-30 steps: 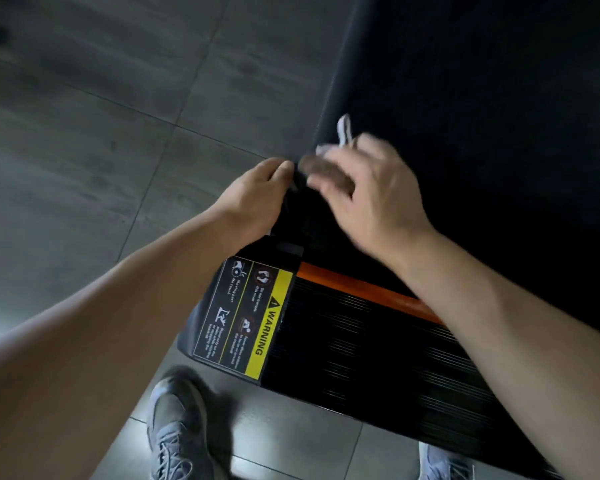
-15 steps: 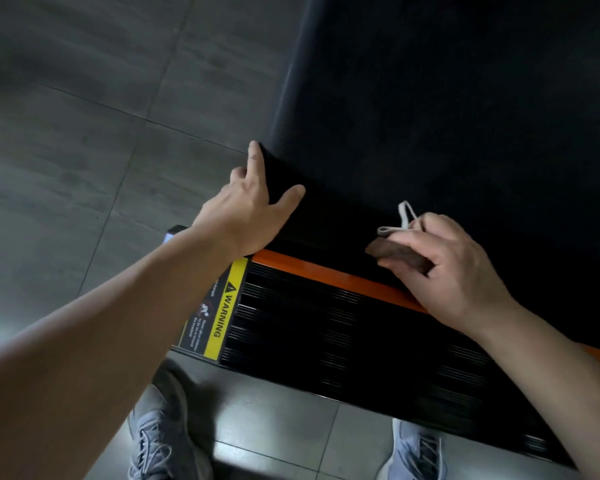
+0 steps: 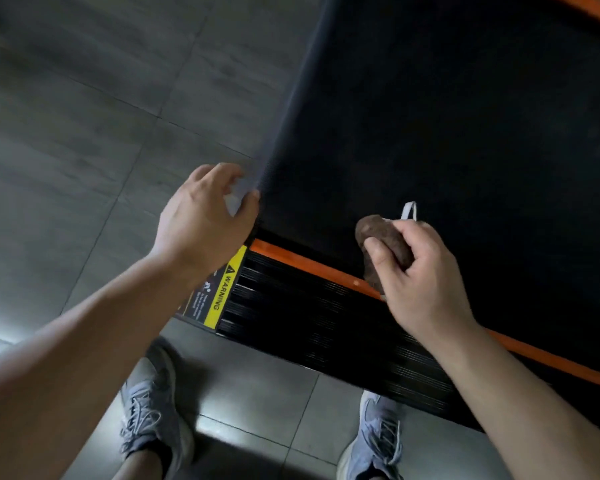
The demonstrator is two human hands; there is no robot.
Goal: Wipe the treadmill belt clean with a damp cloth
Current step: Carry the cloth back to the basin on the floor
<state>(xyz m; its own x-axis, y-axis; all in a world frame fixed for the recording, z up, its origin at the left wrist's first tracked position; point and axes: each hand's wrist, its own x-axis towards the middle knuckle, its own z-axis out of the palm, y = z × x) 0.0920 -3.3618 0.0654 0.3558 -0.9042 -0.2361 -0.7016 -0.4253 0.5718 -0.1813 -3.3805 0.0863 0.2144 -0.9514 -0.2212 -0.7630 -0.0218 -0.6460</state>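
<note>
Head view: the black treadmill belt [image 3: 447,133] fills the upper right. The cloth [image 3: 383,244], a brown wad with a white loop sticking up, is at the belt's near end, just beyond the orange strip [image 3: 309,263]; I cannot tell whether it presses on the belt. My right hand [image 3: 420,278] grips the cloth, thumb across it and fingers curled round. My left hand [image 3: 201,223] is at the belt's left edge near the corner, thumb and curled fingers pinching that edge. Nearer me lies the black ribbed end cover [image 3: 319,327]. At its left end is a label [image 3: 222,289] whose yellow band reads "WARNING" beside a triangle sign; its small print is too small to read. My left shoe [image 3: 146,410] and right shoe [image 3: 378,438], grey and laced, stand on the grey floor tiles [image 3: 101,133].
</note>
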